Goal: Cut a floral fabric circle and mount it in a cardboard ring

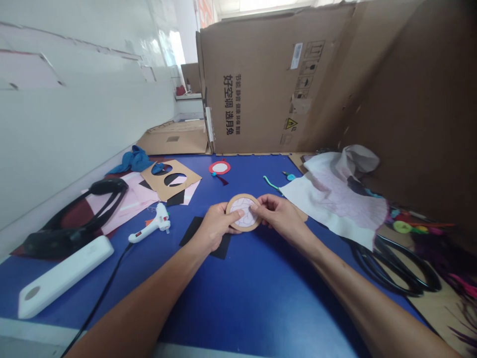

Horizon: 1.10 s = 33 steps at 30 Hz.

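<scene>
L hand: the left hand (pixel 214 226) grips the cardboard ring (pixel 233 204) from its left side, fingers (pixel 235 217) closed across the paper disc (pixel 246 221) inside it.
R hand: the right hand (pixel 278 216) grips the same ring from the right, fingertips (pixel 257 207) curled and pressed at the rim (not open).
Ring pos.: between both hands, over the blue table top (pixel 261 298); cannot tell if it touches the table. Disc has thin dark lines drawn on it.
Under L hand: black paper sheet (pixel 194 231), partly covered by the hand.
L side of table: hot glue gun (pixel 154 224) w/ black cord (pixel 100 293), cardboard stencil (pixel 173 180) w/ round holes, red ring (pixel 214 167), blue cloth (pixel 132 160), white bar-shaped block (pixel 63 276).
R side: white fabric sheet (pixel 335 199) w/ pink marks, black coiled cable (pixel 391 263), near R hand.
Behind: big printed cardboard box (pixel 261 79), standing upright at the table's far edge.
</scene>
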### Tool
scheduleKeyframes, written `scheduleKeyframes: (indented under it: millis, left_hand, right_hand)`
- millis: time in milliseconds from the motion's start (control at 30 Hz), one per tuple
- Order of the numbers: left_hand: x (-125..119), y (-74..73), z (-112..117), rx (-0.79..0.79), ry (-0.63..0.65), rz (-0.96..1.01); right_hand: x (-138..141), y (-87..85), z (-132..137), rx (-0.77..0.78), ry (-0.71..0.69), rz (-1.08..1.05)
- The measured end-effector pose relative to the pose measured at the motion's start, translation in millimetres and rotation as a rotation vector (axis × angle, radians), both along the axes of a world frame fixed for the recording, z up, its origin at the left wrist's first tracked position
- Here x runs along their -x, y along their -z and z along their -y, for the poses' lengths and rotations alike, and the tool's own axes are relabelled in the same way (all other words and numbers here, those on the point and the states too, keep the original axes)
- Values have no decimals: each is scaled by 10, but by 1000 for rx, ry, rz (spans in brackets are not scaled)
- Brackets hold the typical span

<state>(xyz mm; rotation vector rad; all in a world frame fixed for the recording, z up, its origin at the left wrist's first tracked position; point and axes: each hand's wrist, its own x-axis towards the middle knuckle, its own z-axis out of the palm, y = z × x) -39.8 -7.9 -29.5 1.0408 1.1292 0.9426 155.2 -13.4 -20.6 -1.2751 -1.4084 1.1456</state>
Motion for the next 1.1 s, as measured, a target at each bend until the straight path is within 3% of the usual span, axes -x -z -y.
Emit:
scheduleKeyframes:
  millis: [267, 467, 633, 1100]
  left_hand:
    - [4, 5, 13, 13, 54, -23]
    - [49, -14, -53, -180, -103, -208]
    - [115, -9, -92, -321, -80, -502]
    - [78, 85, -55, -529, 28, -733]
  right_hand:
    - [-63, 20, -31, 92, -60, 28]
    - [-189, 70, -88, 158, -114, 223]
    - [-202, 129, -95, 139, -106, 367]
    - [-180, 125, -41, -18, 18, 680]
